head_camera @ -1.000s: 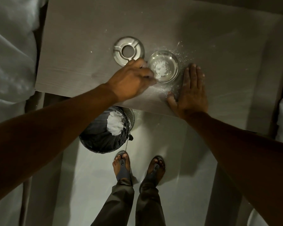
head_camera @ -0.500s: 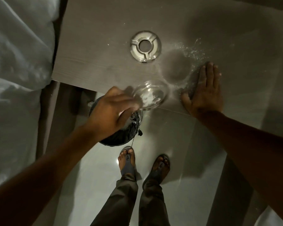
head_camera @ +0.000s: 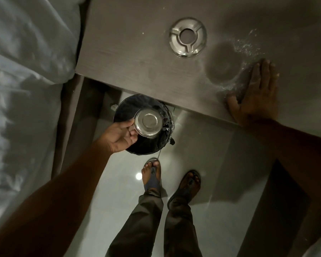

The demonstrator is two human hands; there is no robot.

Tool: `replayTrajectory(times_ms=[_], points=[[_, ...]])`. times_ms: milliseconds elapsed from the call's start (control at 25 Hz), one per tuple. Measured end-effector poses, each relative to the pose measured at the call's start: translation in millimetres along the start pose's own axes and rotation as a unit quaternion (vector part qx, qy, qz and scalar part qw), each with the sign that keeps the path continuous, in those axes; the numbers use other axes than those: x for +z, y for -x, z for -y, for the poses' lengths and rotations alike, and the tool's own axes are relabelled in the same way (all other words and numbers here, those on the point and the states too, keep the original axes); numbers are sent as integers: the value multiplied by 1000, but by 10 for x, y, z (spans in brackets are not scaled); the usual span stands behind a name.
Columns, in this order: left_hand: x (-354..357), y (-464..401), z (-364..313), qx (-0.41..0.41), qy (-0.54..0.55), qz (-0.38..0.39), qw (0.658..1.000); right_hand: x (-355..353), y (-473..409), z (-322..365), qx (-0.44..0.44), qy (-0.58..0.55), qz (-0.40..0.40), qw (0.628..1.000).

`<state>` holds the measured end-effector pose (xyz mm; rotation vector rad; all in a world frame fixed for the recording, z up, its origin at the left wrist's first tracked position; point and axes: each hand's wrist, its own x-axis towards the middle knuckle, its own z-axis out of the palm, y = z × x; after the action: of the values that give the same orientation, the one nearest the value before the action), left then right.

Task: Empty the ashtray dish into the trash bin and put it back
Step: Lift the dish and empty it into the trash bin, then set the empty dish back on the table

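Below the desk [head_camera: 130, 58] edge, left hand [head_camera: 117, 138] grips the upturned dish [head_camera: 147, 122] over the bin [head_camera: 156, 145] (lid ring [head_camera: 188, 37] above); right hand [head_camera: 258, 101] lies flat and empty amid spilled ash.

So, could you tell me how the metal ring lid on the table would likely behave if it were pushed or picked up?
The metal ring lid looks rigid and thin, so probably light. It lies low and flat on the table, so it would likely slide rather than tip. Its polished surface may be slippery.

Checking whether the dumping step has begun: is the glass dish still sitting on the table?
No: the left hand holds the glass dish upturned over the trash bin, off the table.
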<state>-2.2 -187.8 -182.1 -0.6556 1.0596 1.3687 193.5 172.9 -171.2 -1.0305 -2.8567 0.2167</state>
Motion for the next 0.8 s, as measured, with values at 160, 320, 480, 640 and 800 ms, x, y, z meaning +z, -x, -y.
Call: replayTrajectory(times_ms=[160, 320, 480, 640, 800], points=[[-138, -78, 41, -10, 11, 96, 995, 3, 30, -25, -6, -2, -6, 1000], [-138, -164, 53, -29, 38, 155, 987, 24, 17, -38, -18, 4, -21, 1000], [-103, -268, 75, -31, -2, 124, 992, 41, 21, -43, -25, 7, -36, 999], [-137, -256, 76, -40, 6, 120, 992, 38, 27, -45, -27, 1, -31, 999], [7, -90, 62, -22, -2, 114, 993, 13, 38, -30, -28, -12, -26, 999]])
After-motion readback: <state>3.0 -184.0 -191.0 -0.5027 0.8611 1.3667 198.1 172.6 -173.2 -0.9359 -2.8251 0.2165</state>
